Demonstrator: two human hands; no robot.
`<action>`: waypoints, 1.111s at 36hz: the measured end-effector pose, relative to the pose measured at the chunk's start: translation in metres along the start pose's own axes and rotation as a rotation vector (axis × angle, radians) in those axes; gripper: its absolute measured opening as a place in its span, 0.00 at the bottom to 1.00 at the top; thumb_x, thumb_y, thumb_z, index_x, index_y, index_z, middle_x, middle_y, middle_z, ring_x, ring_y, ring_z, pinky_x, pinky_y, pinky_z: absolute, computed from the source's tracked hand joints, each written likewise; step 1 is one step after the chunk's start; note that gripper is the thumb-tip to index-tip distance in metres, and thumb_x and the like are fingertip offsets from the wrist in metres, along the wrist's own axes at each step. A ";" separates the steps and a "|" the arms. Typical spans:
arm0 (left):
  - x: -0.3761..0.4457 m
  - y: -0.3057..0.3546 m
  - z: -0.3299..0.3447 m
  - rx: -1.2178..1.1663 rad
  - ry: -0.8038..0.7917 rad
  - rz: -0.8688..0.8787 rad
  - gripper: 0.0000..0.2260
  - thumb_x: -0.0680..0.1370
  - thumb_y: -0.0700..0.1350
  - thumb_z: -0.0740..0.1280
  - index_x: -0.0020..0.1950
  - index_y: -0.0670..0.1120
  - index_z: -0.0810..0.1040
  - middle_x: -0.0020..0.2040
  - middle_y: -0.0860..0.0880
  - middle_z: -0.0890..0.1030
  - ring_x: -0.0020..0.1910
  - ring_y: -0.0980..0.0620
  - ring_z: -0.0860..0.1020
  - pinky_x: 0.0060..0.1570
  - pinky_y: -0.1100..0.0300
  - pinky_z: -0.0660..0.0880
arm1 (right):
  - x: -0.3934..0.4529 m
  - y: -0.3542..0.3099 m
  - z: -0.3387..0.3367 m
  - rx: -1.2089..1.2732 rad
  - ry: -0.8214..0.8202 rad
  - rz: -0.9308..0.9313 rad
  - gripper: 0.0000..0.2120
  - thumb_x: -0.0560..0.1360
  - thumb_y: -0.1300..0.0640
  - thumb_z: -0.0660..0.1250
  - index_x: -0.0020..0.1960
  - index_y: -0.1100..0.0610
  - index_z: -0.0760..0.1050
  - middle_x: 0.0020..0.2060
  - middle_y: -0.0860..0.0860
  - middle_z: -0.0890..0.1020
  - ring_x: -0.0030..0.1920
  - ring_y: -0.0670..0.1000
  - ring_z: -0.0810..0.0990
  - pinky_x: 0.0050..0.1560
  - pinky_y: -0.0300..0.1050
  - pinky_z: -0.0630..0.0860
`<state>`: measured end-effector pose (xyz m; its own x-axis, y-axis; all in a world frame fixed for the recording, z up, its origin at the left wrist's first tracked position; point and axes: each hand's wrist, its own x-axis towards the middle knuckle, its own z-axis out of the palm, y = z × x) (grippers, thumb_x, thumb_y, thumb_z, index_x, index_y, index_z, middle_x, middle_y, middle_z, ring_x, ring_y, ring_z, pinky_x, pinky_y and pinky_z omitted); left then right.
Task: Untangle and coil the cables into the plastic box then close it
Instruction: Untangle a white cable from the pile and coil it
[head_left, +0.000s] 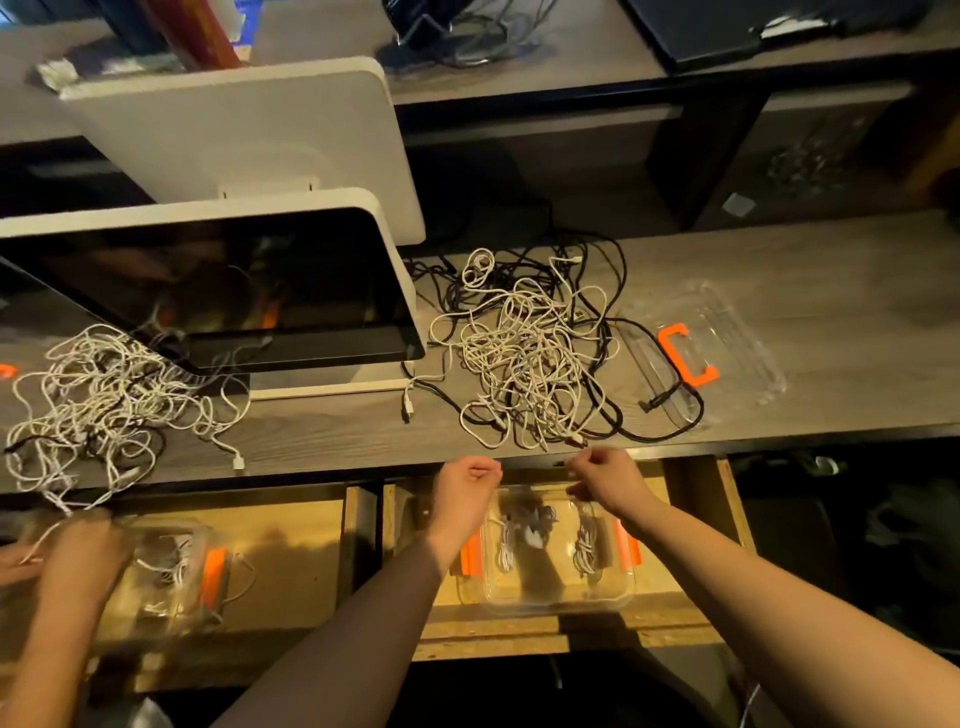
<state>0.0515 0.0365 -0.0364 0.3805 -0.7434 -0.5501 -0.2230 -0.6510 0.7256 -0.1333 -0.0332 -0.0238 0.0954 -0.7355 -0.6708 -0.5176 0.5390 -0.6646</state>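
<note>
Head cam: we take the plastic box (545, 587) as ref. It sits open in a wooden drawer (691, 525) under the desk (779, 270) front edge, clear w/ orange latches on both short sides, and a few coiled white cables (584, 551) inside.

Left hand (467, 488) is over the box's far-left corner, fingers curled into a loose fist. We can't tell if it's pinching anything, too small/blurred.

Right hand (605, 475) is over the box's far-right corner, fingers curled w/ thumb and fingertips pinched together. A thin cable may be there, but we can't confirm.

Beyond the box, up on the desk: the main tangle of white and black cables (524, 353), still knotted. Lid (701, 348), clear w/ orange handle, lies on the desk beyond and right of the box, just beside the tangle, w/ a black cable across its near end.

Beyond-left of the box: white-framed monitor (234, 291).

Far left of the box: second tangle (104, 400) on the desk, plus another person's hand (78, 556) over a second clear box (171, 566) in the next drawer.
</note>
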 end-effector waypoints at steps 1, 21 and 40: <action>0.004 0.006 -0.001 -0.002 0.009 0.018 0.06 0.79 0.39 0.69 0.55 0.45 0.83 0.47 0.51 0.83 0.46 0.59 0.79 0.38 0.78 0.70 | 0.002 -0.009 -0.001 -0.045 0.053 -0.079 0.08 0.79 0.54 0.67 0.47 0.59 0.79 0.40 0.55 0.83 0.40 0.53 0.83 0.49 0.56 0.82; 0.057 0.073 -0.004 0.627 -0.038 0.483 0.06 0.80 0.46 0.66 0.57 0.49 0.78 0.55 0.51 0.72 0.56 0.51 0.74 0.52 0.57 0.72 | 0.033 -0.061 0.000 -0.261 -0.007 -0.426 0.08 0.78 0.56 0.67 0.41 0.56 0.75 0.31 0.48 0.78 0.30 0.42 0.74 0.35 0.44 0.71; 0.033 0.101 -0.060 0.093 0.081 0.298 0.08 0.83 0.46 0.63 0.45 0.52 0.75 0.37 0.50 0.76 0.34 0.51 0.73 0.37 0.54 0.70 | -0.038 -0.129 -0.111 0.073 0.269 -0.726 0.05 0.79 0.56 0.67 0.48 0.57 0.79 0.41 0.63 0.80 0.41 0.63 0.76 0.37 0.53 0.74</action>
<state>0.0950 -0.0444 0.0434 0.3555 -0.8911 -0.2821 -0.4146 -0.4209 0.8068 -0.1644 -0.1195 0.1238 0.1749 -0.9839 0.0376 -0.3459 -0.0972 -0.9332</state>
